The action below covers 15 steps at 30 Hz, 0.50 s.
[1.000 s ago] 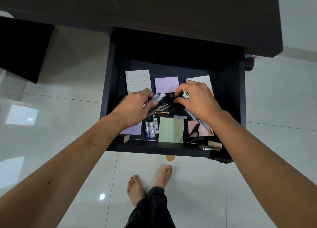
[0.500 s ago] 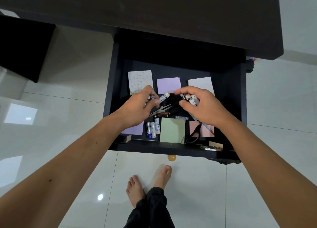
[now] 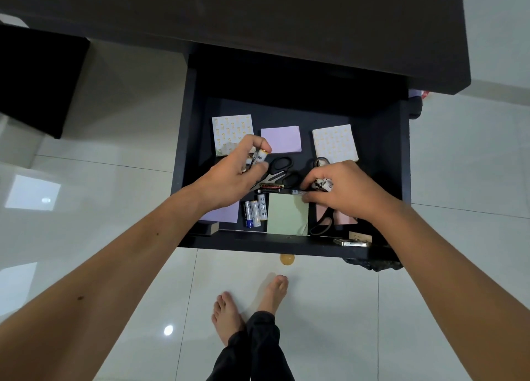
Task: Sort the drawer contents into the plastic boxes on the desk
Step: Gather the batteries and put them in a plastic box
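A person reaches both hands into an open black wooden drawer (image 3: 183,151). The left hand (image 3: 233,177) has its fingers curled around 2 white cylindrical batteries (image 3: 258,158); the right hand (image 3: 344,191) clutches what appear to be more white batteries (image 3: 323,184). Below lie 3 loose white-and-blue batteries (image 3: 254,212), a pale green square notepad (image 3: 287,213) and black-handled steel scissors (image 3: 279,172).

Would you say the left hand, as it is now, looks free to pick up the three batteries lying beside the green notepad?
Probably not yet: the left hand already grips batteries, though the three batteries lie uncovered just below it, beside the green notepad.
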Each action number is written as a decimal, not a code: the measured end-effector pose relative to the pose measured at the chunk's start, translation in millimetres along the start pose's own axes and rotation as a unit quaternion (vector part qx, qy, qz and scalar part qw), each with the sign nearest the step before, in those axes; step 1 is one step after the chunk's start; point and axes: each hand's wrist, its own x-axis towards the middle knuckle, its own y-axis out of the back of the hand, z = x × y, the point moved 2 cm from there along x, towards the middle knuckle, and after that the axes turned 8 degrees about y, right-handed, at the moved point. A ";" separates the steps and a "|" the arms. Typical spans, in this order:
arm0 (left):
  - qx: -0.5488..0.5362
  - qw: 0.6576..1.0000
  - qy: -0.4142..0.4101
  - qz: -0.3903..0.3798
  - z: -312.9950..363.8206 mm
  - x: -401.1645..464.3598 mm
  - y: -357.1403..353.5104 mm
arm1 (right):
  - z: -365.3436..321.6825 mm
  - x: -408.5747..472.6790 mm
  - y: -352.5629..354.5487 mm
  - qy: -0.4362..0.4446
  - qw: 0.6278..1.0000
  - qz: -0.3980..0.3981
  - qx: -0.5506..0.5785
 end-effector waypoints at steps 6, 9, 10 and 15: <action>0.032 0.999 0.020 0.014 -1.6 0.0 -2.4 | 3.7 3.2 -10.6 0.004 0.996 -0.022 -0.081; 0.072 0.997 0.021 0.028 -0.1 -1.5 -2.8 | 3.3 6.5 -9.7 0.028 0.995 -0.019 -0.091; 0.089 0.995 0.016 0.031 0.6 -1.9 -3.3 | 2.9 7.0 -9.1 0.033 0.995 -0.016 -0.091; 0.159 0.986 -0.014 0.043 3.1 -0.8 -6.6 | 1.0 1.9 -11.9 0.076 0.995 -0.003 -0.058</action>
